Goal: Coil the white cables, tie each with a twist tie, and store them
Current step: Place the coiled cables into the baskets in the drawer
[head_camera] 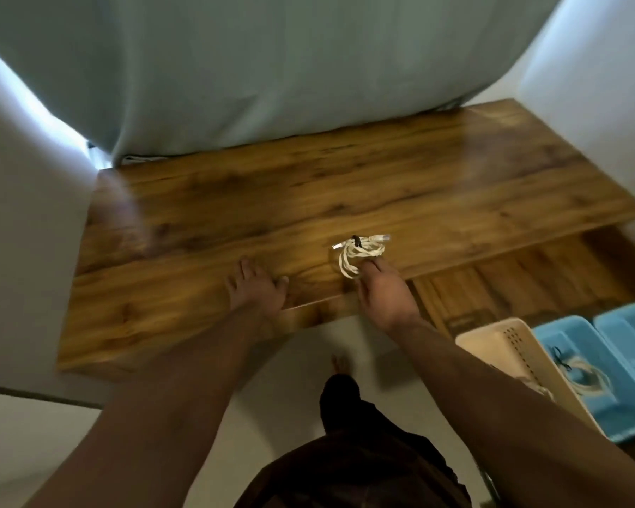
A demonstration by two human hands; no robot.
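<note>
Item: white cable, coiled into a small bundle, with a dark twist tie around its far side.
Location: on the wooden table, near the front edge, right of the middle.
Lie: the bundle runs roughly side to side. A plug end shows at each side, and a few loose loops trail toward the person.
Right hand: directly behind the bundle and the nearer of the two. The fingers stretch forward with their tips on the trailing loops. Blur hides whether they pinch a strand.
Left hand: flat and relaxed on the tabletop, well to the left of the bundle, holding nothing.
Bearing for the next move: judged from here, the bundle goes right and down, toward the containers by the person's right arm.
Blue tray: low on the right, divided into two. A second tied cable lies in the left part.
Basket: cream plastic, touching the tray's left side.
Room: pale curtain behind the table, light walls, pale floor, and a lower slatted wooden surface on the right.
</note>
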